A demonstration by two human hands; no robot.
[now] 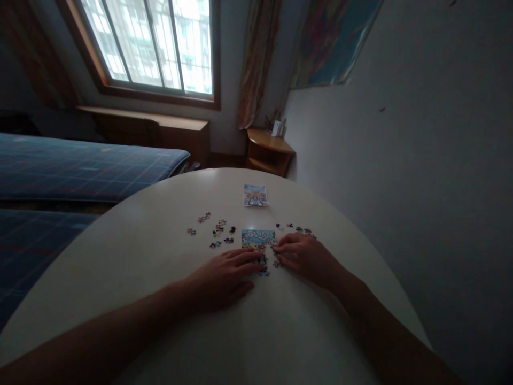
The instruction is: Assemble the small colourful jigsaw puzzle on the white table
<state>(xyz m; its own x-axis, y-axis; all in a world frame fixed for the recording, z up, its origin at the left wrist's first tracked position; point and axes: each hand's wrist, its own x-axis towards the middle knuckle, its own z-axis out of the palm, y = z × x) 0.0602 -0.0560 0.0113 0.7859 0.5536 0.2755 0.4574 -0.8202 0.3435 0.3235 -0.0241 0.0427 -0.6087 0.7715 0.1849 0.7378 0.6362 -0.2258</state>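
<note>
A partly assembled jigsaw puzzle [257, 239] lies on the round white table [160, 240]. My left hand [224, 278] rests flat on the table, fingers stretched out, with the fingertips touching the puzzle's lower left edge. On the puzzle's right side my right hand [304, 254] lies palm down with fingers curled toward the edge; whether it holds a piece is hidden. Several loose pieces [218, 231] are scattered to the left of the puzzle, and more loose pieces [298, 230] sit just beyond my right hand.
A small printed picture card [255, 195] lies farther back on the table. Beyond the table stand a bed with a blue checked cover [80, 166], a wooden corner shelf [268, 149] and a barred window [156, 43]. A grey wall [401, 133] runs along the right.
</note>
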